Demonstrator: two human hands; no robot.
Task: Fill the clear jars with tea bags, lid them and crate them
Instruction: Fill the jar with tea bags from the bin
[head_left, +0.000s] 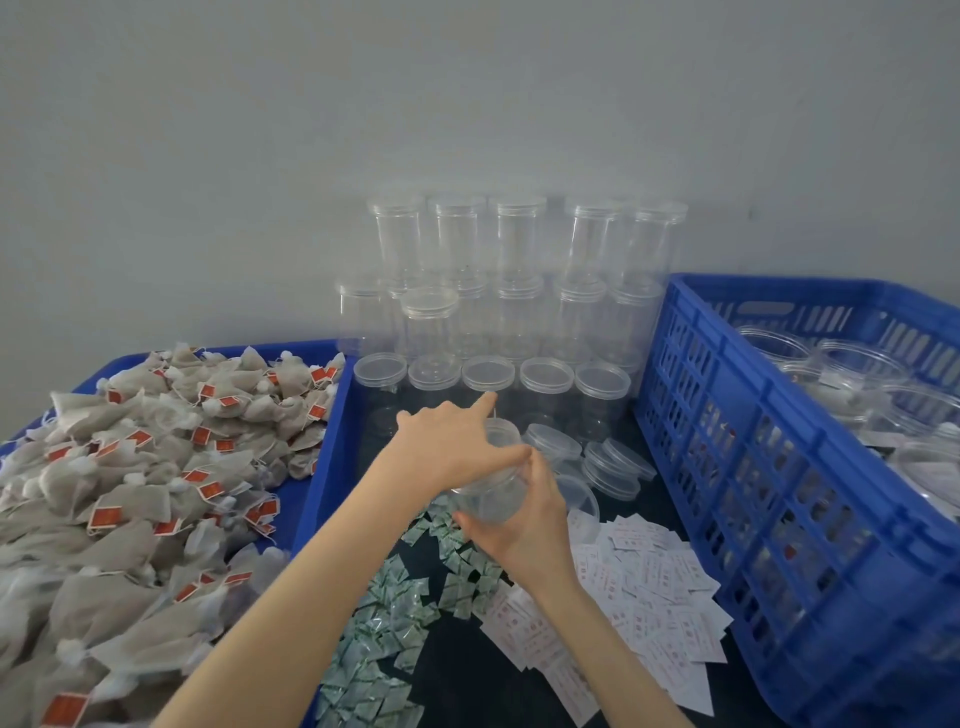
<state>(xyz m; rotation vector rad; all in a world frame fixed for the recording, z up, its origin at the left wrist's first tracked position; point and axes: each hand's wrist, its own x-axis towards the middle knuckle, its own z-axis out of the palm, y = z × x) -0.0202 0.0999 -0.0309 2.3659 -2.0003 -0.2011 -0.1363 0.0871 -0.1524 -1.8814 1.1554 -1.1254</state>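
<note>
While our right hand (524, 525) cups the clear jar (488, 488), our left hand (457, 447) should twist its lid (501, 434) off squarely with the fingertips gripping it.

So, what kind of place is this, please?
Probably a small packing workshop: a heaped tray of tea bags, stacked empty clear jars, and a blue crate holding filled jars, with loose paper slips on the table.

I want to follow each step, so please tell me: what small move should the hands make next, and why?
Probably lift the lid off: the right hand grips the empty clear plastic jar, and the left hand is on its top.
</note>
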